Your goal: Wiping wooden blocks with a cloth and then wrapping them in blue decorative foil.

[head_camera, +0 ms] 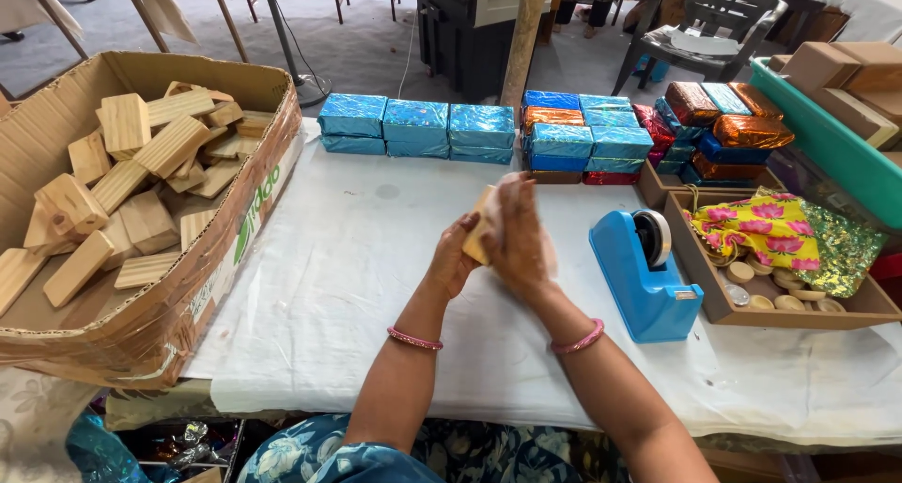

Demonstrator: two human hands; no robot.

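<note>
A wooden block [481, 227] sits above the table [357, 286], clasped in the grip of the left hand [453, 262] and right hand [517, 239]; blue tape dispenser [644, 276] just right, foil-wrapped blocks [418, 126] behind.

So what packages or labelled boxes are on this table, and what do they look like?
Blue foil blocks: far edge, row of shiny rectangles.
Mixed foil blocks: far right, stacked, blue, copper and red.
Carton: left, brown, green print on its side, holds wooden blocks.
Tape dispenser: right of hands, blue.
</note>
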